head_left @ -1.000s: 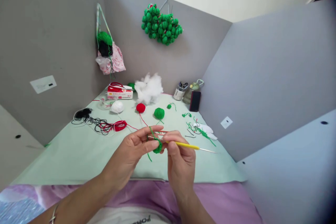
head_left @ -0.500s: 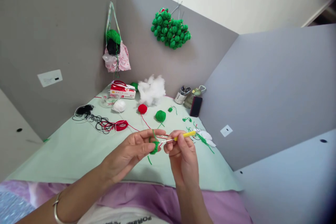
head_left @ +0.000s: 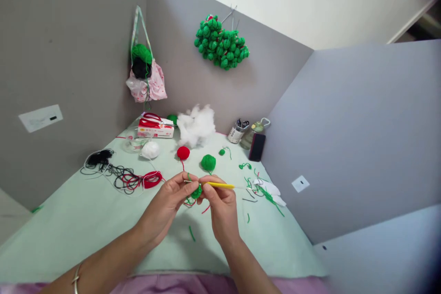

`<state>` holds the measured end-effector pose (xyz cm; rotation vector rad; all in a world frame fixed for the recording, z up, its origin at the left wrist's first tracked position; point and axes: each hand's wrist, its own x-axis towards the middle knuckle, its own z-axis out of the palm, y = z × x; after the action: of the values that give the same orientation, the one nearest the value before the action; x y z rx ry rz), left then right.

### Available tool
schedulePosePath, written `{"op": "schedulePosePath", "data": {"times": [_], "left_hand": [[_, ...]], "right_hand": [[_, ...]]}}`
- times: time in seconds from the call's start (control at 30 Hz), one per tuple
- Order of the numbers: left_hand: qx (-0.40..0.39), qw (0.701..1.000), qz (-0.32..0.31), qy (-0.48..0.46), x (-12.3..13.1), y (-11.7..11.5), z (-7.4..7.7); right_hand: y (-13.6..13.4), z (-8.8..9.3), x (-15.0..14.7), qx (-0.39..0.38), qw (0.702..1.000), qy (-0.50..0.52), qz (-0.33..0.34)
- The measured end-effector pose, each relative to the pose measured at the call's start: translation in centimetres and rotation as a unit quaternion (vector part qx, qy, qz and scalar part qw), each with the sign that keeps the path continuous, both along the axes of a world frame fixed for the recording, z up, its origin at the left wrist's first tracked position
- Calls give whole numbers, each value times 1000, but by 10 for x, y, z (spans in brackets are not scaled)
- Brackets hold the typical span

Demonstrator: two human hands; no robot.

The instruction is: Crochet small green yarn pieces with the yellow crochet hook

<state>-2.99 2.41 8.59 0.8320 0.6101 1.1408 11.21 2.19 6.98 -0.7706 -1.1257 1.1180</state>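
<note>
- A tangle of black yarn (head_left: 99, 158) lay near the left edge of the table (head_left: 103, 248), with loops of red yarn (head_left: 152, 179) just beside it.
- A pink bag (head_left: 157, 81) hung on the wall (head_left: 179, 59).
- A white ball (head_left: 149, 149) sat in front of a box (head_left: 156, 132), on which red scissors (head_left: 150, 120) rested.
- The left hand (head_left: 167, 202) pinched a small green piece (head_left: 196, 192) between thumb and fingers, above the table, with green yarn over a finger.
- Beyond it stood a red ball (head_left: 183, 153) and a heap of white fluff (head_left: 196, 125).
- A green ball (head_left: 208, 162) lay just beyond the hands.
- The right hand (head_left: 223, 206) held a yellow hook (head_left: 222, 185) in a narrow grip, its fingertips close to the green piece.
- A cup of pens (head_left: 236, 134) stood near a bottle (head_left: 245, 140), with a phone (head_left: 257, 147) propped upright just beside it.
- Green yarn scraps (head_left: 270, 196) lay farthest right, by something white.
</note>
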Motion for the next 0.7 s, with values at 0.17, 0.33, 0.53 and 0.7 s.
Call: {"op": "schedulePosePath", "data": {"times": [0.17,0.33,0.53,0.7], "left_hand": [[-36,999,-13,-4,4,27,-6],[-89,996,-14,-18,11,63,-19],[-145,988,-44,-17,15,95,-45],[-194,979,-63,-24,20,103,-65]], "right_hand": [[24,-2,8,26,997,-75,-24],[59,-16,12,-11,994,-94,-57],[89,-42,12,-95,993,-58,-44],[97,-58,13,-133,988,-56,-57]]}}
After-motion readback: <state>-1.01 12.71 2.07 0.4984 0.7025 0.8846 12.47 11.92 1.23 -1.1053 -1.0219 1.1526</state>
